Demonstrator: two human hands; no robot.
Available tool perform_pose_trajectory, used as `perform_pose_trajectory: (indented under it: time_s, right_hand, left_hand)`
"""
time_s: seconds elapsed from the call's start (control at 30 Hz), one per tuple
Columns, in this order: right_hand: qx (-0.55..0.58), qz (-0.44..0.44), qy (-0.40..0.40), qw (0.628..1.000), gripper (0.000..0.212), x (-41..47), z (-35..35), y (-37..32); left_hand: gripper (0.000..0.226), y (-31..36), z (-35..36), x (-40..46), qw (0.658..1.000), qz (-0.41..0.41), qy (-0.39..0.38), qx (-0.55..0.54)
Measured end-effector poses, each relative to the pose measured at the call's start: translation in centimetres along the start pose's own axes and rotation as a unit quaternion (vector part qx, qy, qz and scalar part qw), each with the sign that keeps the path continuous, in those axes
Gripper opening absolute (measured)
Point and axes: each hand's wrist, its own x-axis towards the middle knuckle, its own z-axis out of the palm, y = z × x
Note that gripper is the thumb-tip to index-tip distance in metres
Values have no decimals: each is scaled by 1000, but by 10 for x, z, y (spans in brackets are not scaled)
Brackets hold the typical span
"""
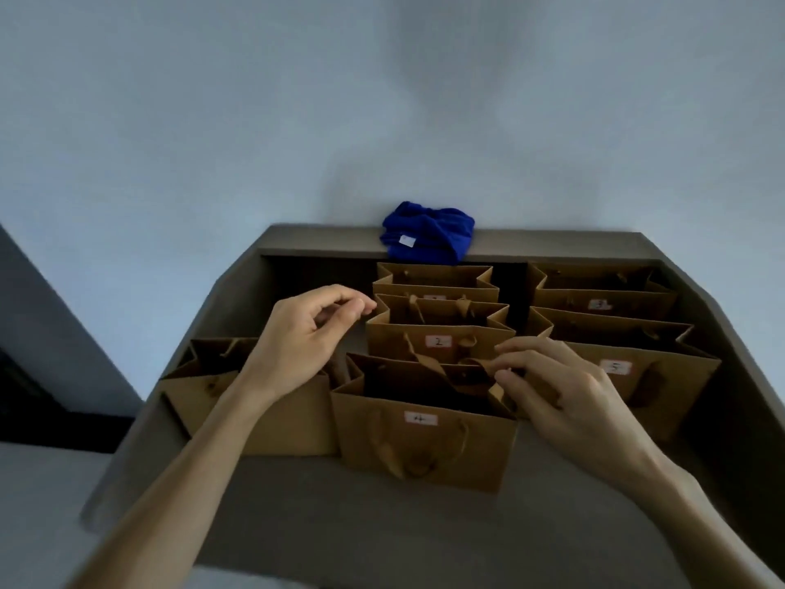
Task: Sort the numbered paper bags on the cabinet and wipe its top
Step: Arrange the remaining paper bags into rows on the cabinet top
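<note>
Several brown paper bags stand on the cabinet top (382,525). Bag 4 (424,444) is front centre, with bag 2 (437,340) behind it and a bag whose label is hidden (433,286) further back. On the right stand bag 3 (603,301) and bag 5 (645,376). A bag with no visible number (263,414) stands at the left. My left hand (306,333) hovers by bag 2's left corner, fingers loosely curled, holding nothing. My right hand (565,388) pinches a ribbon handle at bag 4's right rear corner. A blue cloth (427,231) lies crumpled on the back ledge.
A pale wall rises directly behind the cabinet. The cabinet's raised back ledge (552,244) runs along the wall. A dark gap (318,274) lies at the back left of the top. Left of the cabinet stands a dark piece of furniture (34,397).
</note>
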Motion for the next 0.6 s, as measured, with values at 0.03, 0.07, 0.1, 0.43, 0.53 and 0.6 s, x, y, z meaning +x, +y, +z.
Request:
perform_pose_trajectory:
  time_s: [0.03, 0.07, 0.1, 0.43, 0.53, 0.6]
  right_hand:
    - [2, -9, -5, 1000, 28, 5, 4, -5]
    - [4, -18, -8, 1000, 29, 9, 9, -8]
    - [4, -26, -10, 1000, 30, 14, 12, -12]
    - [-11, -55, -75, 996, 36, 37, 46, -36]
    - [-92, -45, -169, 980, 53, 41, 52, -41]
    - [-133, -57, -198, 969, 52, 41, 56, -42]
  left_hand:
    - [21, -6, -9, -4, 1000, -13, 7, 10]
    - [21, -11, -19, -7, 999, -25, 13, 19]
    - [20, -17, -28, -10, 999, -37, 18, 29]
    - [18, -46, -74, -39, 990, -100, 40, 88]
    - [18, -46, -74, -44, 991, -89, -16, 97]
    - [17, -49, -71, -49, 988, -91, -66, 105]
